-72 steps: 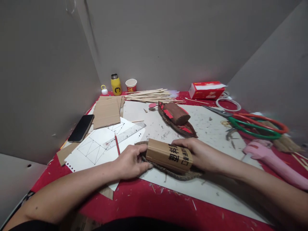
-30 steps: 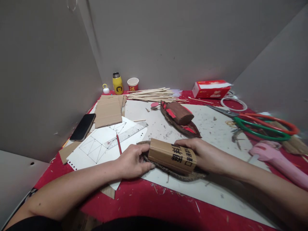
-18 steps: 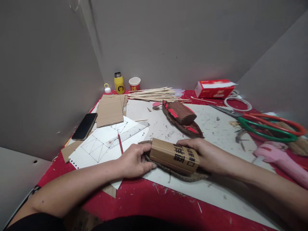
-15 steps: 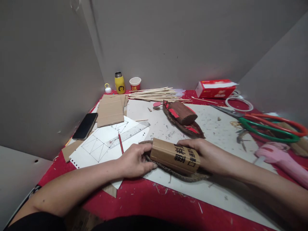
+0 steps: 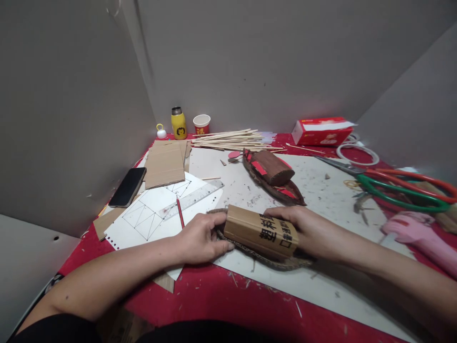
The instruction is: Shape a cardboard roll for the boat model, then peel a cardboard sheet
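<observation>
A curved brown cardboard piece (image 5: pixel 259 232) with black printed characters arches over a boat-shaped cardboard base (image 5: pixel 257 256) on the white sheet (image 5: pixel 314 190). My left hand (image 5: pixel 200 237) grips its left end, fingers curled round the edge. At the right end, my right hand (image 5: pixel 309 232) presses against the same piece. A finished brown and red cardboard boat (image 5: pixel 273 174) lies just behind.
A ruler (image 5: pixel 193 196), a red pencil (image 5: pixel 179 214) and a drawing sheet (image 5: pixel 150 214) lie left, beside a phone (image 5: pixel 127 186) and cardboard pieces (image 5: pixel 164 163). Wooden sticks (image 5: pixel 228 139), a yellow bottle (image 5: pixel 178 124), a cup (image 5: pixel 202 124), a tissue box (image 5: pixel 321 131), scissors (image 5: pixel 396 188) and a pink glue gun (image 5: pixel 421 236) surround.
Both hands keep their hold on the cardboard piece. Only the view has drifted slightly left, so everything sits a little further right in the picture.
</observation>
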